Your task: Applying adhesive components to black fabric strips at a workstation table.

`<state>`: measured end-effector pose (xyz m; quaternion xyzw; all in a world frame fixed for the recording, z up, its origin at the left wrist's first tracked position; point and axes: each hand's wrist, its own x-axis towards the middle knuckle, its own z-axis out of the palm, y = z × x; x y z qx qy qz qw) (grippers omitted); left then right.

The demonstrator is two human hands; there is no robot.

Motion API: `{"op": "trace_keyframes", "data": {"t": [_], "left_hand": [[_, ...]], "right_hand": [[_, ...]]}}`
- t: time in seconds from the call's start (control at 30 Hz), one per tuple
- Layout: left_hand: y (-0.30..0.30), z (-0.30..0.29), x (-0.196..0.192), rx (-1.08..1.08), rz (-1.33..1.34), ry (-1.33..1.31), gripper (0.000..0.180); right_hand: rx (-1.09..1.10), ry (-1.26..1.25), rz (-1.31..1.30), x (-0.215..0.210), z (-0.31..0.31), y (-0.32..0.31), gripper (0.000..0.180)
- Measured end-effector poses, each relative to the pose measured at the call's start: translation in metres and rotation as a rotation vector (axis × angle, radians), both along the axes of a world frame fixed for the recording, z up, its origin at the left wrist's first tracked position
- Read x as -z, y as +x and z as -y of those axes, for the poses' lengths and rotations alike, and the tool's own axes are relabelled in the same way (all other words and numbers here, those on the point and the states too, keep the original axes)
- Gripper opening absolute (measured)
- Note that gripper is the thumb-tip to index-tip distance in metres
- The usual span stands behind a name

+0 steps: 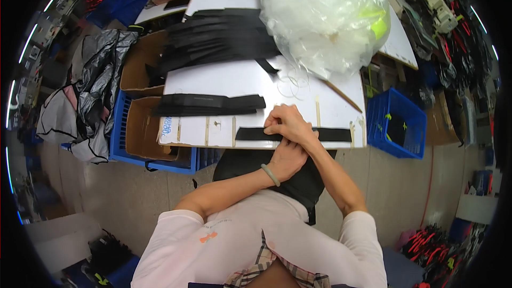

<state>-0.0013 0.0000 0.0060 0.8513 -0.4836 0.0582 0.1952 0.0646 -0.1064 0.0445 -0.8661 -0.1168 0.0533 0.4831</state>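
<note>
Right hand (288,122) pinches the soft, limp black strip (330,134) near its middle, left hand (285,159) seemingly flat beneath.

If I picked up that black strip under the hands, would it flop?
Probably yes. The black strip lies thin and flat on the white board like fabric, so it would likely droop. It looks light. The right hand presses on it, the left hand tucked beneath, which hints it shifts easily when pushed.

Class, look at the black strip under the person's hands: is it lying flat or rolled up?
Flat: the black strip lies stretched along the white board's front edge.
</note>
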Motion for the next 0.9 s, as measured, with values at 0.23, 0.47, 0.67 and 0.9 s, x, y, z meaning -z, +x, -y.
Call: {"op": "trace_keyframes", "data": {"t": [0.23, 0.47, 0.67, 0.9], "left_hand": [[0.019, -0.072, -0.080, 0.147, 0.054, -0.065, 0.034], [0.139, -0.190, -0.068, -0.310, 0.258, -0.061, 0.039], [0.131, -0.182, -0.031, -0.351, 0.126, -0.081, 0.038], [0.129, -0.183, -0.025, -0.349, 0.109, -0.095, 0.041]], "right_hand": [[0.511, 0.543, -0.110, -0.074, 0.090, -0.060, 0.013], [0.313, 0.396, 0.141, -0.118, 0.039, 0.013, 0.015], [0.082, -0.188, 0.847, -0.079, -0.076, 0.187, 0.021], [0.061, -0.365, 0.938, 0.014, -0.115, 0.156, 0.021]]}}
